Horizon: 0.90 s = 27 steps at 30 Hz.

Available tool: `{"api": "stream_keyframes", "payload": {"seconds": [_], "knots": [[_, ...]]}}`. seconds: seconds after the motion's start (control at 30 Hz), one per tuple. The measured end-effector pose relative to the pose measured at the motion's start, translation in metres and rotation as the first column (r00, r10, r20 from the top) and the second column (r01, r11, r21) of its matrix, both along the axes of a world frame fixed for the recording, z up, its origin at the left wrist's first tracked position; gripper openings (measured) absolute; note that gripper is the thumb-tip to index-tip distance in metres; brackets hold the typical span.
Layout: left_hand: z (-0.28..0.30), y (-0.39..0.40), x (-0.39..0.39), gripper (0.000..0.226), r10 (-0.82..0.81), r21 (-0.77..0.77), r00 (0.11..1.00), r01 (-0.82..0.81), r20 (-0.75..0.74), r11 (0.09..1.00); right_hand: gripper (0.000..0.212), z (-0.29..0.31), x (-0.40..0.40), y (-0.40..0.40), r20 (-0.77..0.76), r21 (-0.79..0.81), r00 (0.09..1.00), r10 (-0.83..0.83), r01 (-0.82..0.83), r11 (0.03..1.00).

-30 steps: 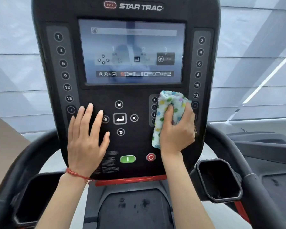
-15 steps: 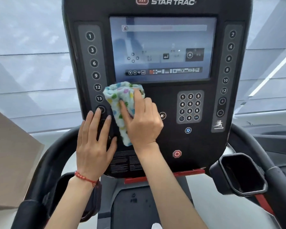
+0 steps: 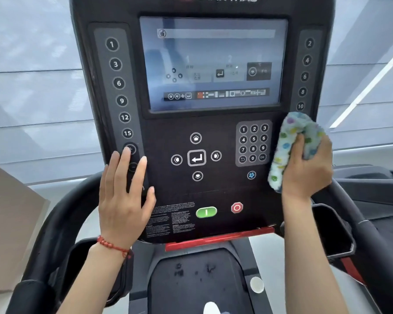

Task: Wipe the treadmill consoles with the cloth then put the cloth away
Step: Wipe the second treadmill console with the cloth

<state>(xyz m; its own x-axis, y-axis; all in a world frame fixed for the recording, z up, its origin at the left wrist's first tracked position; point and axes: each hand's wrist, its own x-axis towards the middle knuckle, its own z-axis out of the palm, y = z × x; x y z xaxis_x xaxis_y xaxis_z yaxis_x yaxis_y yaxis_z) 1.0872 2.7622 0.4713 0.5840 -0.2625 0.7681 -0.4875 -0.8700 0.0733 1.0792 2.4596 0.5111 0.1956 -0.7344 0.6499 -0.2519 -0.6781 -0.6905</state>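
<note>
At the black treadmill console (image 3: 213, 191), seen from a head-worn camera, a person works with both bare hands. On the right edge of the panel, the right hand (image 3: 309, 171) has its grip closed around a bunched white terry cloth dotted with green, yellow, blue and purple spots (image 3: 290, 143), pressing it against the console just beside the grey numeric keypad (image 3: 253, 143) and below the right-hand column of numbered buttons (image 3: 304, 75). Part of the cloth hangs below the fist, towards the lower right corner of the panel.

Opposite, the left hand (image 3: 125, 200) lies flat with fingers spread, its grip open and holding nothing, palm against the lower end of the left-hand column of numbered buttons (image 3: 119, 87). A red beaded bracelet (image 3: 114, 245) circles that wrist.

Between the two hands sit the square enter key ringed by four round arrow buttons (image 3: 196, 157), and lower down the green oval start button (image 3: 206, 211) next to the red octagonal stop button (image 3: 236, 207). A lit rectangular screen (image 3: 213, 62) fills the upper console. A red strip (image 3: 218, 239) runs along the bottom edge of the console, with black curved handrails (image 3: 61, 218) and a black cup holder (image 3: 331, 232) to the sides.
</note>
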Motion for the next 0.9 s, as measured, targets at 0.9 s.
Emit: {"api": "stream_keyframes", "payload": {"seconds": [0.9], "knots": [[-0.028, 0.024, -0.029, 0.045, -0.130, 0.023, 0.988, 0.132, -0.079, 0.991, 0.036, -0.043, -0.005, 0.147, -0.110, -0.356, 0.960, 0.259, -0.281, 0.891]]}}
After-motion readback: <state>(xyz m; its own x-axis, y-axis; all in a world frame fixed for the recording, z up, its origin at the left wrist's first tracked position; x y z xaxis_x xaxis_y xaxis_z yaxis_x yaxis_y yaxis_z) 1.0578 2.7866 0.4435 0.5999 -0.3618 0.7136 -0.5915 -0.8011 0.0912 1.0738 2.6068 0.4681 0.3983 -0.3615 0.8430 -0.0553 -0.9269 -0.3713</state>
